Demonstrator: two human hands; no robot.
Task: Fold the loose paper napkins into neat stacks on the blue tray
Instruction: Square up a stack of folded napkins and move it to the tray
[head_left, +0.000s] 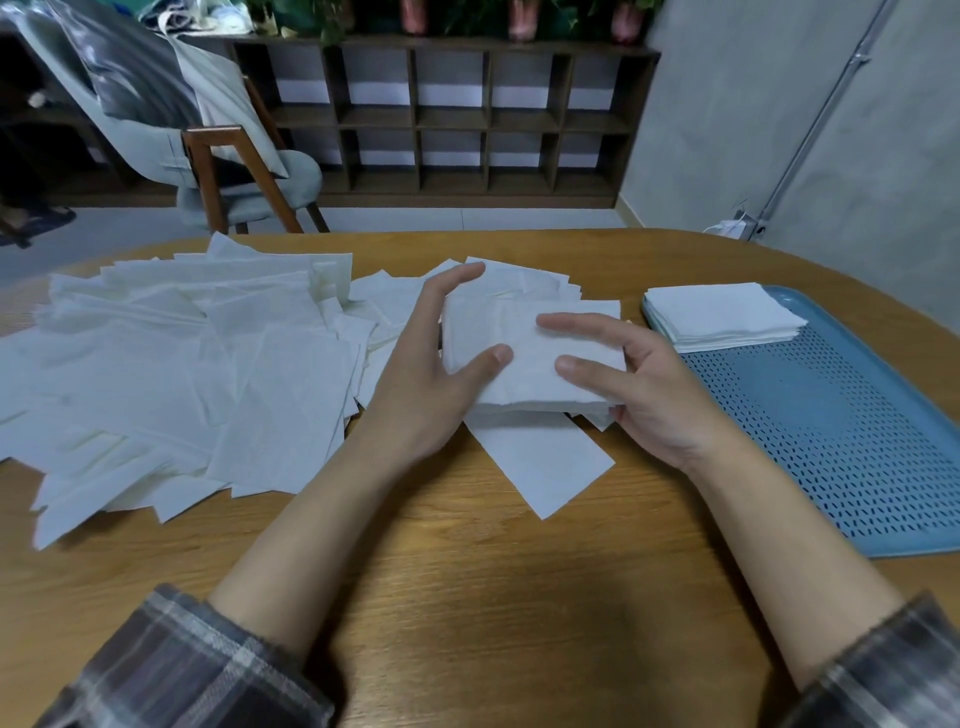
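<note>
Loose napkins (182, 364) sprawl in a wide heap over the left half of the wooden table (467, 597). At the right lies the blue tray (831, 441), with a finished stack (722, 317) on its far corner. Between heap and tray, both hands hold a folded stack (530, 353) above a single napkin (540, 462). The right hand (649, 389) grips it, thumb and forefinger on top, other fingers beneath. The left hand (431, 384) braces its left edge with straight fingers, thumb resting on top.
</note>
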